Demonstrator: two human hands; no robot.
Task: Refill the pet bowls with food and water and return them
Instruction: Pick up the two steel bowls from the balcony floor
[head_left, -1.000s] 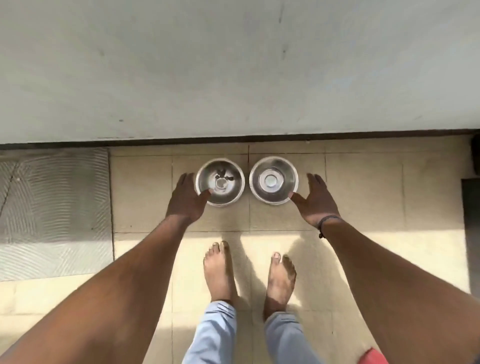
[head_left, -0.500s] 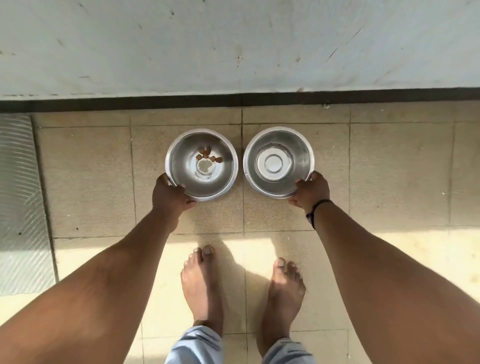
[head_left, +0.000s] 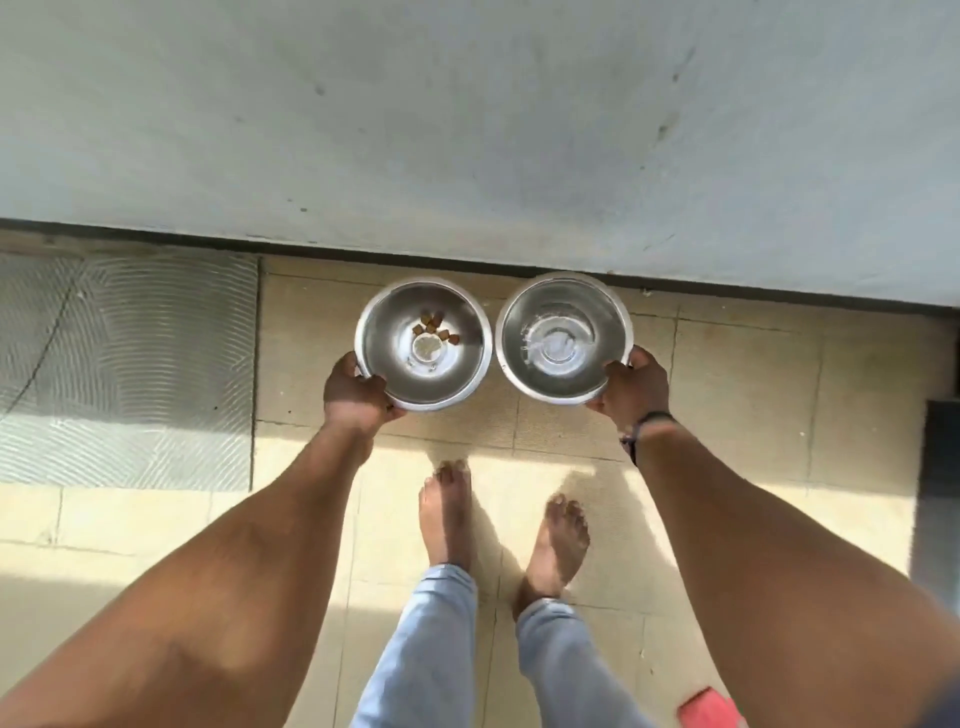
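Two round steel pet bowls are side by side near the wall. The left bowl (head_left: 457, 374) has a few brown kibble pieces at its bottom. My left hand (head_left: 356, 392) grips its near left rim. The right bowl (head_left: 519, 358) holds a little water that ripples. My right hand (head_left: 634, 389) grips its near right rim. Both bowls look lifted slightly above the tiled floor.
A grey wall (head_left: 467, 130) with a dark base strip runs right behind the bowls. A ribbed grey mat (head_left: 124, 364) lies on the left. A dark mat edge (head_left: 943, 493) is at the right. My bare feet (head_left: 447, 514) stand on beige tiles just behind the bowls.
My hands went from reaching beside the bowls to closing on their rims. The bowls now look raised, and the water in the right one is moving.
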